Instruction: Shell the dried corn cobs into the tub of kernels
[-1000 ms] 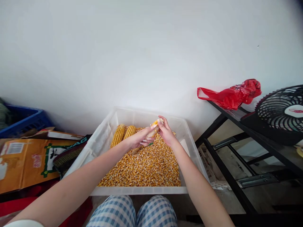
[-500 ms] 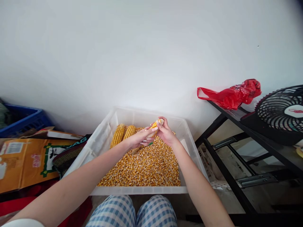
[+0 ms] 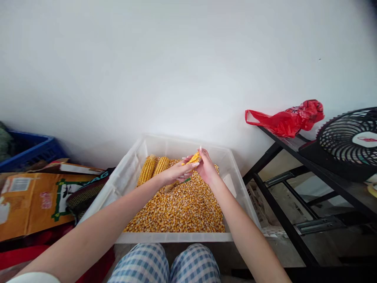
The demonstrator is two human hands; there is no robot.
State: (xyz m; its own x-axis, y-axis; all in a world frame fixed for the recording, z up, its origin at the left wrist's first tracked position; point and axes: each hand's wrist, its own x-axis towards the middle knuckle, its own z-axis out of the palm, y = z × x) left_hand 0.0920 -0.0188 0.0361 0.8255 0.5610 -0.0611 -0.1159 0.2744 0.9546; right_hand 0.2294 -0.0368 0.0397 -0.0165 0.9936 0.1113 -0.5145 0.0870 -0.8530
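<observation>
Between my two hands is a corn cob (image 3: 194, 158) with yellow kernels on its visible side. My left hand (image 3: 178, 172) grips its lower left part, thumb along the near side. Around the upper right end, my right hand (image 3: 206, 165) is closed, its thumb pointing up. Both hands are above loose corn kernels (image 3: 179, 212) heaped in a translucent plastic bin (image 3: 176, 237). Two whole ears of corn (image 3: 146, 171) lie side by side at the bin's back left. Under my left hand, a small green thing (image 3: 186, 180) shows partly.
A black metal table (image 3: 290, 147) on the right holds a red plastic bag (image 3: 290, 120) and a black fan (image 3: 347, 137). At left are a flattened cardboard box (image 3: 38, 204) and a blue crate (image 3: 32, 151). A white wall (image 3: 188, 70) stands behind the bin.
The cob has turned in my hands: its pale end, visible before at the upper right, is now hidden, and yellow kernels face me. My right thumb has moved up.
</observation>
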